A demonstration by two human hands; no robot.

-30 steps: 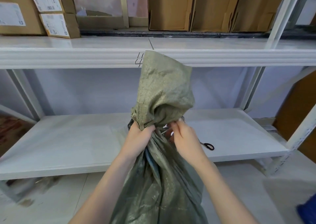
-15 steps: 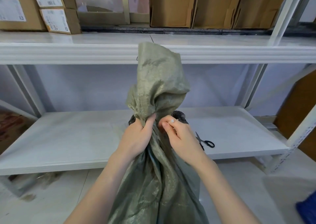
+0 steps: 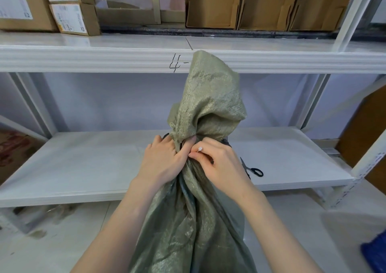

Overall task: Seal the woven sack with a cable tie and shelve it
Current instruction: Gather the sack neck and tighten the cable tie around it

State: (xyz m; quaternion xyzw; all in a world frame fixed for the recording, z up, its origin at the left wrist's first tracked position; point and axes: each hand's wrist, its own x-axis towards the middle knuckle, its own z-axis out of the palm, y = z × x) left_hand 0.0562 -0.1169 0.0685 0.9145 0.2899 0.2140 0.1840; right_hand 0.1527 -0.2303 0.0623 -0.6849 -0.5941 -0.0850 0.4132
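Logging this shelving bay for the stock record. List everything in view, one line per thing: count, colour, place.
woven sack: one, olive green, centre, neck gathered
cable tie: one white tip showing, at the sack's neck
scissors: one, black handles, lower shelf, right of the sack
lower shelf: one, white
upper shelf: one, white, "4-" written on its edge
cardboard boxes: several, brown, upper shelf
left hand: gripping the neck
right hand: pinching the tie's tip

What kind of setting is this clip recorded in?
Probably a stockroom or small warehouse: white metal shelving with a handwritten "4-" bay mark, labelled cardboard boxes above, and a woven sack being sealed.
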